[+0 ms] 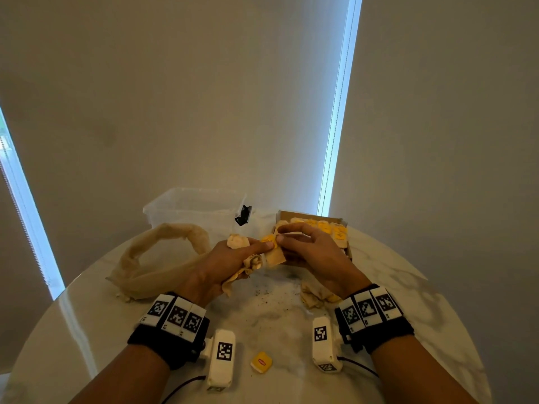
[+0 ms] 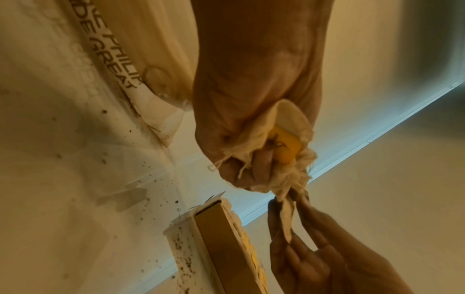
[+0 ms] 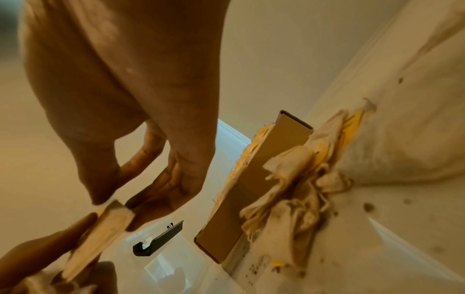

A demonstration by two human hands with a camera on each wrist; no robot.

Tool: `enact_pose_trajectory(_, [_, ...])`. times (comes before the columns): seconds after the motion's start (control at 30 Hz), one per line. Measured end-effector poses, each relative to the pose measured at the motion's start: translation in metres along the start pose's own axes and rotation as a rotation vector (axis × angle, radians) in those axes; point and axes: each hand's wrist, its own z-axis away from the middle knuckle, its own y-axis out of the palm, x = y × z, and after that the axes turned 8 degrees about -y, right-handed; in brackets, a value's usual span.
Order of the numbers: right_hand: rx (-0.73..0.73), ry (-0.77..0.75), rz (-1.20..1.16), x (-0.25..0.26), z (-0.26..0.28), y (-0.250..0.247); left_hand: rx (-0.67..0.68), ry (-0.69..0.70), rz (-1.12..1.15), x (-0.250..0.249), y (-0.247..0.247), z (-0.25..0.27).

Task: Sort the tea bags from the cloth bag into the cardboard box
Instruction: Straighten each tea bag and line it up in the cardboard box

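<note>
A home: marble round table [image 1: 408,275], roller blinds [image 1: 204,97] drawn.

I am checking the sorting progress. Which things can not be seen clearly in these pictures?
- Cloth bag contents: head view, fabric hides them.
- Cardboard box count: right hand covers part.
- Bundle in left hand: number of tea bags unclear, crumpled together.

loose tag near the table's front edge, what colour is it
Yellow with a small red mark, the loose tag; clearest in the head view.
</note>
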Motion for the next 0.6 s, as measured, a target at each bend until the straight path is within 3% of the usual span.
enact_pose_trajectory(0.23, [-0.020, -0.018, 0.014, -0.002, 0.000, -0.004, 0.016, 0.006, -0.022, 0.002, -0.001, -0.001])
enact_pose_trajectory(0.4, [0.070, 0.106, -0.276, 0.005, 0.001, -0.007, 0.126, 0.068, -0.013, 0.002, -0.009, -0.007])
enact_pose_trajectory(0.6, [0.161, -0.014, 0.145, 0.015, 0.005, -0.012, 0.106, 0.030, -0.160, -0.005, -0.007, -0.004])
